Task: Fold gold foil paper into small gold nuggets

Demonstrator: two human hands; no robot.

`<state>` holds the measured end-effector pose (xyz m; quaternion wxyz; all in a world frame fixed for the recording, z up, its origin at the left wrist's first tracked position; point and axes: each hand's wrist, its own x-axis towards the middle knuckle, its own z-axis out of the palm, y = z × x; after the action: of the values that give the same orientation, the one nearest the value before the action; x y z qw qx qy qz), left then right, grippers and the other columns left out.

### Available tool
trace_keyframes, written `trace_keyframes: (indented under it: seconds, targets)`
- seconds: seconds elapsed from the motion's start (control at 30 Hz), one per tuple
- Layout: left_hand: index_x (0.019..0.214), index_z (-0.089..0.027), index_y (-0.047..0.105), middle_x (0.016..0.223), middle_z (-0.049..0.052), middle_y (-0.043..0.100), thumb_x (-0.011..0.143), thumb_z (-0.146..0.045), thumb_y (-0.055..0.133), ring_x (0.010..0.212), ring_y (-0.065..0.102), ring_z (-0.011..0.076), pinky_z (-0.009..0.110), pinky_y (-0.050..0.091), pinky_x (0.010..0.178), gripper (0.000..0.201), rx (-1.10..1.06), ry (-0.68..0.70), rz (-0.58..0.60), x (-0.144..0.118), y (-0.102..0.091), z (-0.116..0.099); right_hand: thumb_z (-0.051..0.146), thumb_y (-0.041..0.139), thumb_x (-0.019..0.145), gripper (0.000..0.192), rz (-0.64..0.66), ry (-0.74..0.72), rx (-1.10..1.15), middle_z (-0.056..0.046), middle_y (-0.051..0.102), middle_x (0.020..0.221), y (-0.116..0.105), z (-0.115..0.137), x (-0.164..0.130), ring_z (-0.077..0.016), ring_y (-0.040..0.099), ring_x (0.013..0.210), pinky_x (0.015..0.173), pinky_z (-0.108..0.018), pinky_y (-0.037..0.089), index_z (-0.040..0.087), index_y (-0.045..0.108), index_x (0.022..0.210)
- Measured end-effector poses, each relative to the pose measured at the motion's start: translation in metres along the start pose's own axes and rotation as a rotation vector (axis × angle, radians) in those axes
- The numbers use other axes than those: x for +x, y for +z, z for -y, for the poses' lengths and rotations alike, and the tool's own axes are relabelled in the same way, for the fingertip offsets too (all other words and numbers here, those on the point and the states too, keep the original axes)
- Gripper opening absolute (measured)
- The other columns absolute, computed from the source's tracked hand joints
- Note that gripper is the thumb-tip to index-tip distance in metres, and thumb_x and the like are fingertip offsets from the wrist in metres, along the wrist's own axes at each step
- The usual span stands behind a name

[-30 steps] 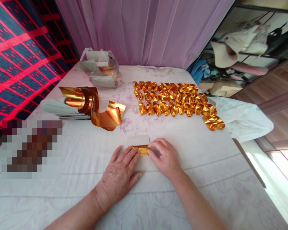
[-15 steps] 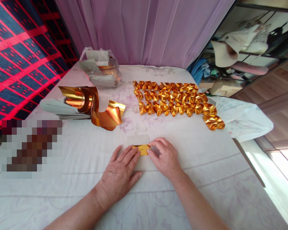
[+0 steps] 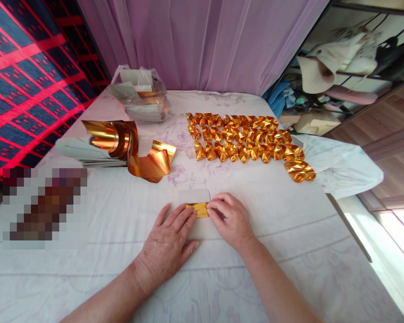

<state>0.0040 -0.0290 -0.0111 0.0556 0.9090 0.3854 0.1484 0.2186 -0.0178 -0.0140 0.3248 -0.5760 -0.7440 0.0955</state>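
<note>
A sheet of gold foil paper (image 3: 201, 210) lies on the table in front of me, partly folded, its pale backing (image 3: 193, 196) showing along the far side. My left hand (image 3: 170, 240) rests flat, fingertips pressing on the gold strip's left part, thumb spread away. With thumb and index finger together, my right hand (image 3: 230, 220) pinches the strip's right end. Beyond the hands, several rows of folded gold paper ingots (image 3: 242, 137) stand at the back right. To the left, loose curled gold foil sheets (image 3: 151, 166) lie beside a stack of pale-backed sheets (image 3: 101, 159).
A clear plastic bag (image 3: 139, 94) filled with more sheets sits at the back left. A whitish plastic bag (image 3: 343, 166) hangs over the right table edge. Purple curtain (image 3: 202, 45) closes off the back; a shelf with a cap (image 3: 318, 67) stands at right. One area at left is pixelated.
The fingers of my right hand have closed into a tighter pinch at the strip's right end. My left hand stays in place.
</note>
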Motion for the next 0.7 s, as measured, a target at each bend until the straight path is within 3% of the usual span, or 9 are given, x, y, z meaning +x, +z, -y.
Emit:
trace_keyframes:
  seconds: [0.37, 0.7]
  targets:
    - [0.138, -0.017, 0.053, 0.139, 0.010, 0.059, 0.098, -0.047, 0.047, 0.132, 0.050, 0.0279, 0.051, 0.026, 0.118, 0.051, -0.016, -0.002, -0.010, -0.0006, 0.0015, 0.0003, 0.022, 0.066, 0.083, 0.004, 0.005, 0.009, -0.055, -0.003, 0.066, 0.089, -0.0002, 0.0053, 0.0001, -0.0187, 0.064, 0.083, 0.078, -0.033, 0.049, 0.024, 0.068, 0.085]
    - [0.141, -0.018, 0.051, 0.140, 0.011, 0.059, 0.098, -0.046, 0.047, 0.132, 0.049, 0.0278, 0.051, 0.025, 0.118, 0.051, -0.014, -0.001, 0.010, -0.0003, 0.0000, 0.0007, 0.023, 0.072, 0.078, 0.011, 0.047, 0.026, -0.061, -0.003, 0.064, 0.091, -0.0006, 0.0047, -0.0005, -0.0198, 0.064, 0.085, 0.079, -0.034, 0.050, 0.024, 0.066, 0.088]
